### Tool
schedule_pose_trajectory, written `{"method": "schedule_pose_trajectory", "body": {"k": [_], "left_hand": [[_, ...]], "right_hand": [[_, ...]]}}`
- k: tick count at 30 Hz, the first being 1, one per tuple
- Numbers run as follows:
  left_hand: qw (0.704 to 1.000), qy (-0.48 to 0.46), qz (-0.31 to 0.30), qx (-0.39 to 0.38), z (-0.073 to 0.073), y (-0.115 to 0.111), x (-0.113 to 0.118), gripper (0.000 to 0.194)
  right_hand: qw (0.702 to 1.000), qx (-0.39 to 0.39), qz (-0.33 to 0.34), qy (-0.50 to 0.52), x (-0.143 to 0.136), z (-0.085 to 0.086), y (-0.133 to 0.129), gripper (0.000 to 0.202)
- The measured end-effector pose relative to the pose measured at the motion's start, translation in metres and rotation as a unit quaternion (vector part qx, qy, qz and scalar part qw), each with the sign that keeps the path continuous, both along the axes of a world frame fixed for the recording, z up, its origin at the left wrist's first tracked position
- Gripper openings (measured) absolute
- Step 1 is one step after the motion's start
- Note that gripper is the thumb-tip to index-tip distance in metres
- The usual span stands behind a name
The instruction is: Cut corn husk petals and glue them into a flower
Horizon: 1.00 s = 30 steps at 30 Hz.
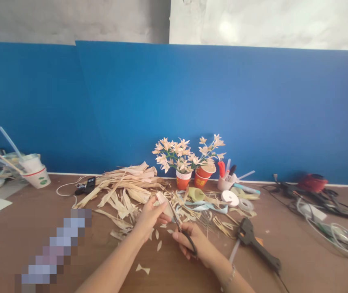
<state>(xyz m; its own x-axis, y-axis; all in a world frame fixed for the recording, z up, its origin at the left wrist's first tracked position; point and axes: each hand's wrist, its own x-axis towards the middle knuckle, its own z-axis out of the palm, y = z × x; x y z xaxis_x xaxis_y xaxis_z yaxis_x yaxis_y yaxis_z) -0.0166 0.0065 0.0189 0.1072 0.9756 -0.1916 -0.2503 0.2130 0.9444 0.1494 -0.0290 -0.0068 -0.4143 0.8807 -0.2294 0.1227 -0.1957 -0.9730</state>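
Near the middle of the table, my left hand (151, 215) pinches a pale piece of husk (164, 203) between thumb and fingers. My right hand (194, 242) is closed round the dark handles of a pair of scissors (188, 240), whose blades point up and left against the right edge of the husk piece. Small pale petal-shaped cuttings (159, 245) lie on the table below my hands. A bow-shaped scrap (143, 269) lies closer to me.
Dried husks (125, 183) are heaped behind my left hand. Cups with pale flowers (183, 179) stand at the back. A glue gun (257, 244) lies right of my right hand, with cables (338, 240) farther right. A white cup (38, 179) stands at left.
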Motion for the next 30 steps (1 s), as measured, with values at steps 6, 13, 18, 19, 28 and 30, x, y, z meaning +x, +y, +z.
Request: {"method": "schedule_pose_trajectory", "body": {"k": [6, 13, 18, 19, 28, 30], "left_hand": [[0.999, 0.034, 0.009, 0.011, -0.0017, 0.0021, -0.0007, 0.05], [0.998, 0.055, 0.003, 0.024, 0.0007, 0.0022, -0.0037, 0.047], [0.997, 0.064, -0.011, 0.03, 0.0017, 0.0022, -0.0055, 0.046], [0.997, 0.065, -0.012, 0.03, 0.0018, 0.0023, -0.0058, 0.046], [0.997, 0.074, -0.022, 0.021, 0.0022, 0.0034, -0.0076, 0.046], [0.997, 0.076, -0.026, 0.018, 0.0022, 0.0032, -0.0081, 0.048]], "right_hand": [[1.0, 0.003, 0.012, 0.007, 0.0004, 0.0014, -0.0002, 0.047], [0.999, -0.007, 0.034, 0.011, 0.0012, 0.0067, -0.001, 0.047], [0.999, -0.009, 0.049, 0.014, 0.004, 0.0057, -0.0006, 0.046], [0.999, -0.011, 0.051, 0.015, 0.0047, 0.0049, -0.0007, 0.045], [0.998, -0.012, 0.063, 0.018, 0.008, 0.0024, 0.0003, 0.042], [0.997, -0.016, 0.068, 0.014, 0.0086, 0.0029, 0.001, 0.043]]}}
